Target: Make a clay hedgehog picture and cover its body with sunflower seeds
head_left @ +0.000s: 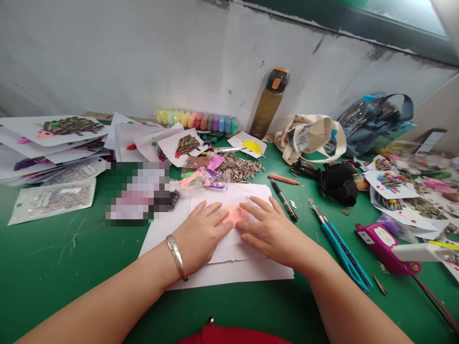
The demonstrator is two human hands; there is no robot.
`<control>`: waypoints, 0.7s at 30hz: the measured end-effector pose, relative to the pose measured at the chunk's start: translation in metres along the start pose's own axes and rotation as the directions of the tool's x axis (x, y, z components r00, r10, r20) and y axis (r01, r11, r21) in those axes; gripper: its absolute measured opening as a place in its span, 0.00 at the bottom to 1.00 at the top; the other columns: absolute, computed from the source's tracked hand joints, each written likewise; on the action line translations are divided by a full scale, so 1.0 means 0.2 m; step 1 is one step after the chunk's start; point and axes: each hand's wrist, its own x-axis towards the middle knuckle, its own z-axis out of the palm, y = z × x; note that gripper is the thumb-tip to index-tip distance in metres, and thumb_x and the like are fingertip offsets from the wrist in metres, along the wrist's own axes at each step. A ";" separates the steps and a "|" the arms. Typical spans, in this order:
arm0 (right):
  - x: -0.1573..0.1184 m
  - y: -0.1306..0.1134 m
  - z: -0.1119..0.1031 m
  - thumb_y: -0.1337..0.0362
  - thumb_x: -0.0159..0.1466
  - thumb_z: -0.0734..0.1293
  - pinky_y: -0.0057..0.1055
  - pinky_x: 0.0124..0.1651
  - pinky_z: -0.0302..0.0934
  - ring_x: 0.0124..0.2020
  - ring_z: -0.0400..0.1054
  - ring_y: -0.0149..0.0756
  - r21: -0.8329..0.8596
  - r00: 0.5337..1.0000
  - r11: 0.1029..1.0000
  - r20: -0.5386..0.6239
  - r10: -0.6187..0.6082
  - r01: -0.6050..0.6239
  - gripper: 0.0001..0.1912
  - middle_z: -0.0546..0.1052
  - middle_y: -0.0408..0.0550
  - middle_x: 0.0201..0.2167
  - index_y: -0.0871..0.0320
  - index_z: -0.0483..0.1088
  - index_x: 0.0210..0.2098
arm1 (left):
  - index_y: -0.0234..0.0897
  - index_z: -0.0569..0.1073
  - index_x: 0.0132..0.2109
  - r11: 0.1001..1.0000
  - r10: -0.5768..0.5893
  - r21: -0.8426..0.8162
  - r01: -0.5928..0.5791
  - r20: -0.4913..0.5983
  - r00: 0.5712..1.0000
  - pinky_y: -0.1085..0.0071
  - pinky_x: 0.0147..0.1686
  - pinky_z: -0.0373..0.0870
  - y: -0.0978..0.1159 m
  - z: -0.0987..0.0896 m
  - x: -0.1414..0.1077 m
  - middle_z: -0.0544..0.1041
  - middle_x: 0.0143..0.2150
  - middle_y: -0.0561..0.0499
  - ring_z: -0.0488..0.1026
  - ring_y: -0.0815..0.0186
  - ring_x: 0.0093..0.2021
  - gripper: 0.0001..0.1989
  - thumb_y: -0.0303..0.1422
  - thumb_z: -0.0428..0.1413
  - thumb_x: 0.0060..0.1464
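A flat patch of pink clay (235,214) lies on a white sheet of paper (236,253) in front of me. My left hand (204,231) rests flat on the sheet with its fingertips at the clay's left side; a silver bangle is on that wrist. From the right, my right hand (274,229) reaches in with fingers spread, their tips touching or very near the clay's right edge. Neither hand holds anything. Just beyond the sheet are opened clay packets (204,177) and a pile of striped sunflower seeds (240,167).
Right of the paper lie a black pen (284,199), an orange pencil (285,179), a blue utility knife (340,243) and a magenta glue gun (385,246). Stacked seed pictures (68,126) stand at left. A bottle (268,105) leans at the wall near a cloth bag (311,138).
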 end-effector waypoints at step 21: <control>-0.01 0.00 0.01 0.56 0.68 0.58 0.66 0.63 0.37 0.67 0.45 0.52 -0.025 1.000 1.000 -0.022 -0.007 0.007 0.14 0.59 0.44 0.65 0.41 0.72 0.50 | 0.37 0.71 0.54 0.999 0.020 -0.025 -0.021 -0.056 0.998 0.38 0.58 0.55 0.02 0.01 0.01 0.69 0.59 0.41 0.59 0.45 0.63 0.19 0.23 0.48 0.57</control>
